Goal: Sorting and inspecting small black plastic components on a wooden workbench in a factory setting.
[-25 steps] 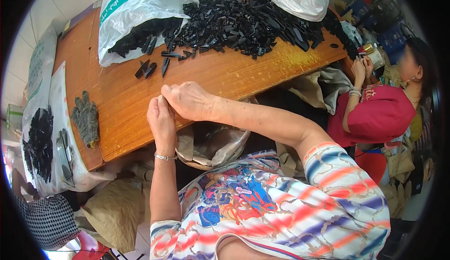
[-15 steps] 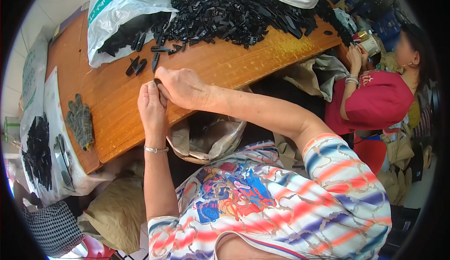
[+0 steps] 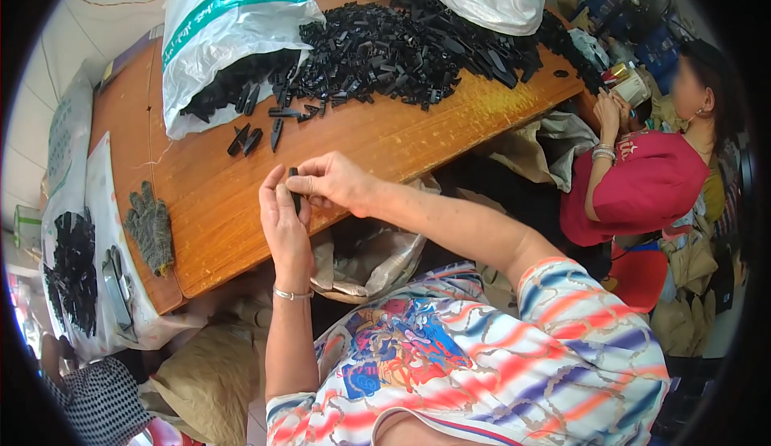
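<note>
Above the front edge of the wooden table (image 3: 233,221), my two hands meet around a narrow black plastic piece (image 3: 295,193). My left hand (image 3: 283,225) holds it upright from below, its fingers closed along it. From the right, my right hand (image 3: 344,185) pinches the same piece between thumb and fingers. Its lower part is hidden by the fingers. Several loose black pieces (image 3: 275,135) lie just beyond my hands. Behind them spreads a large pile of black plastic pieces (image 3: 385,56), partly spilling from a white and green plastic bag (image 3: 213,32).
A grey knit glove (image 3: 150,233) rests at the table's left. Left of it, a clear bag holds black pieces (image 3: 71,273). An open paper sack (image 3: 373,265) stands below the front edge. At the right, a person in a red shirt (image 3: 634,185) works with their hands.
The camera view has shifted a little. My hands have come slightly nearer and to the right, and the fingers have opened out, so more of the black piece shows between them.
</note>
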Available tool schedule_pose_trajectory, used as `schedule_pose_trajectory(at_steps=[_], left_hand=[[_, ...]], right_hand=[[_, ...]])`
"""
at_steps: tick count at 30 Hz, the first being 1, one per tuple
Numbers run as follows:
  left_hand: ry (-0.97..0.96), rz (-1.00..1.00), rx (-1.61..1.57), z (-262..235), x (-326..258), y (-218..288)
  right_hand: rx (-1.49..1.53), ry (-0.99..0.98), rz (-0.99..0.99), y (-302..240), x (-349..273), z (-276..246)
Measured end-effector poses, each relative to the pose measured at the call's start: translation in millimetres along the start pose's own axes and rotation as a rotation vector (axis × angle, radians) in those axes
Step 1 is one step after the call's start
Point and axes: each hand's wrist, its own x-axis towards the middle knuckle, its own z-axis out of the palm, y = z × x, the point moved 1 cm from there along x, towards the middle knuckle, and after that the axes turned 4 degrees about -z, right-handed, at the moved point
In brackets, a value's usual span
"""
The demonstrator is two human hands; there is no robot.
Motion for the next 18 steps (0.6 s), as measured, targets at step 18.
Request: schedule_pose_trajectory(at_steps=[18], left_hand=[[-0.081, 0.476, 1.306, -24.6, -66.0, -25.8]], right_hand=[[-1.542, 0.231, -0.544, -15.1, 83.8, -49.6]])
